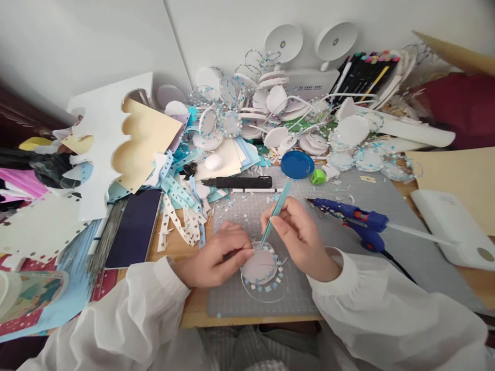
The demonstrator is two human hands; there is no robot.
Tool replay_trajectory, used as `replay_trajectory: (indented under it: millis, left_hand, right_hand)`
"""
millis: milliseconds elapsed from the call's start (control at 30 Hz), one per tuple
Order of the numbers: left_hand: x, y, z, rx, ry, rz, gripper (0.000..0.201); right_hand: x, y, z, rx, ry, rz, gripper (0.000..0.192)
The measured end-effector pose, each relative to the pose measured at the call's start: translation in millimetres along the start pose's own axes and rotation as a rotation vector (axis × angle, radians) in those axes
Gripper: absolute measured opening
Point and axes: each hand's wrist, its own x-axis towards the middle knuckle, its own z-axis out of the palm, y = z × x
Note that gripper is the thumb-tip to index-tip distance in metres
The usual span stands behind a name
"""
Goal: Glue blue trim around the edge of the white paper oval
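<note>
My left hand [217,255] presses its fingertips on the left edge of a small white paper disc [260,267] that lies on a grey cutting mat [240,293]. Tiny blue stars ring the disc's rim, and a clear plastic ring lies under it. My right hand [299,238] grips teal tweezers [275,212], their tip touching the disc's upper left edge beside my left fingertips. Both arms wear white sleeves.
A blue glue gun [356,220] lies right of my hands, its cord running off the mat. Behind are a black utility knife [237,182], a blue lid [297,165], a green cap [318,176], heaps of finished discs [278,98], punched paper strips [178,206] and markers [367,72].
</note>
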Motion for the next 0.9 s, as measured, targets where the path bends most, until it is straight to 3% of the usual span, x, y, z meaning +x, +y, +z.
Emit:
replay_trajectory:
  millis: [900]
  left_hand:
    - [0.5, 0.2, 1.3, 0.019, 0.032, 0.001, 0.033]
  right_hand:
    - [-1.2, 3.3, 0.7, -0.013, -0.014, 0.008, 0.009]
